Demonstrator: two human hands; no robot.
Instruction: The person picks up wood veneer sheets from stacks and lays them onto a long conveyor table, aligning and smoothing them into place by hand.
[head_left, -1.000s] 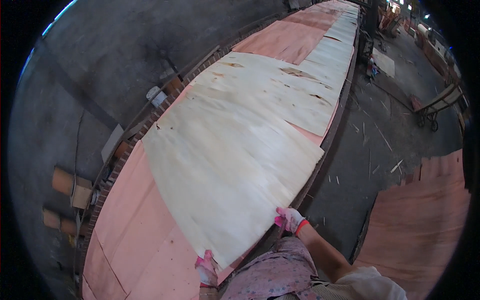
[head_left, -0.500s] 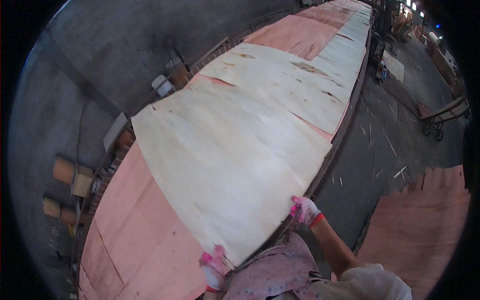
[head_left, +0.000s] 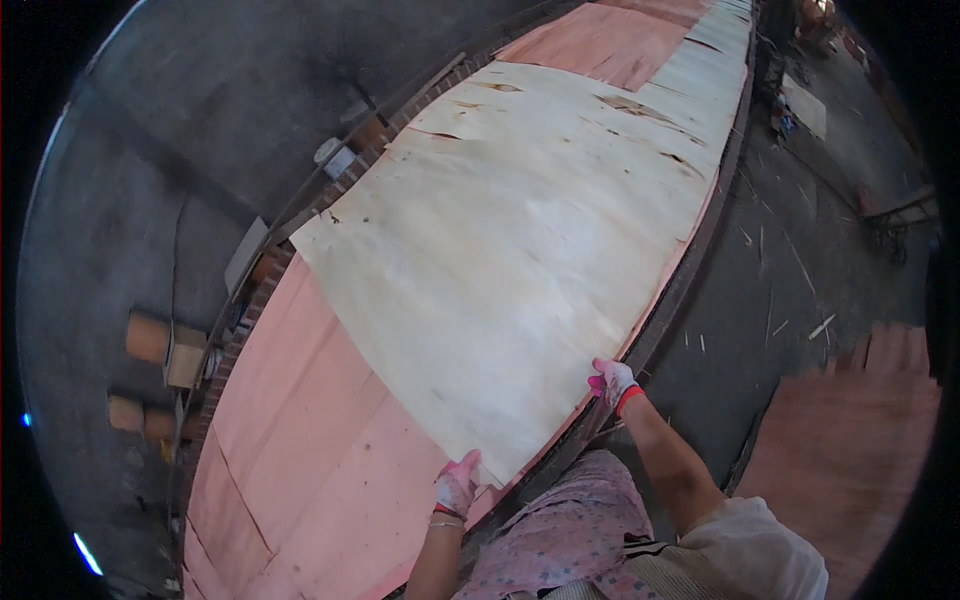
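Note:
A large pale wood veneer sheet (head_left: 470, 300) lies over reddish-pink veneer sheets (head_left: 300, 430) on a long table. My left hand (head_left: 457, 485), in a white glove stained pink, is closed on the pale sheet's near left corner. Farther right, my right hand (head_left: 613, 382), in a similar glove with a red cuff, pinches the same sheet's near edge, with the fingers partly hidden. Beyond, the pale sheet meets another pale area (head_left: 640, 140) with dark knots and splits.
A row of bricks (head_left: 235, 345) runs along the table's far side, with brown rolls (head_left: 148, 338) and a white container (head_left: 335, 158) past it. At the right are a stack of reddish sheets (head_left: 850, 450), wood splinters on the floor and a cart (head_left: 900, 215).
Both hands have moved forward, away from my body, and the pale sheet has slid with them. It now covers the pink gap by the neighbouring pale sheet. A pink strip shows along its near edge.

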